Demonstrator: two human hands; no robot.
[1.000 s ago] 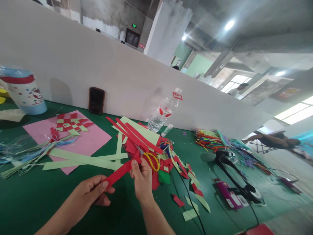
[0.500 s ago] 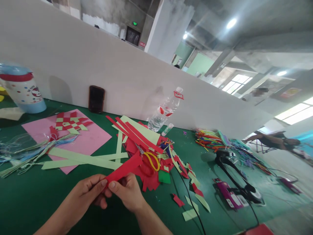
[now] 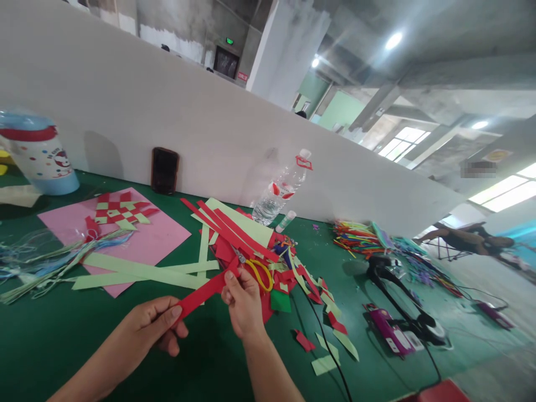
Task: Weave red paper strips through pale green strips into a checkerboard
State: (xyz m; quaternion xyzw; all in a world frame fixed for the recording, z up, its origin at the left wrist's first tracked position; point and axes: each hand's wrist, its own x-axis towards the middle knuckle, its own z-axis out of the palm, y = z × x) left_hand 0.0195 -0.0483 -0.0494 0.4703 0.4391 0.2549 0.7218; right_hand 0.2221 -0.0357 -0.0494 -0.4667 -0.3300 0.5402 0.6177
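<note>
A red paper strip (image 3: 204, 292) stretches between my hands above the green table. My left hand (image 3: 161, 324) pinches its lower left end between thumb and fingers. At the upper right end, my right hand (image 3: 243, 301) is closed on the strip. Just behind my right hand lie yellow-handled scissors (image 3: 260, 274), partly over red paper scraps. Pale green strips (image 3: 142, 271) cross on the table to the left. Behind them a pink sheet (image 3: 167, 237) bears a woven red and green piece (image 3: 121, 212). More red strips (image 3: 238, 234) rest on pale green paper beyond the scissors.
A water bottle (image 3: 281, 192), a glue stick (image 3: 286, 221) and a phone (image 3: 164, 170) stand along the white partition. A blue-lidded cup (image 3: 39, 153) is far left. Right are paper scraps (image 3: 326, 364), a black cable, a black stand (image 3: 397, 296) and bundled colourful sticks (image 3: 360, 239).
My right hand has slid along the red strip toward its upper right end, away from my left hand. My left hand keeps its grip, nearly in place.
</note>
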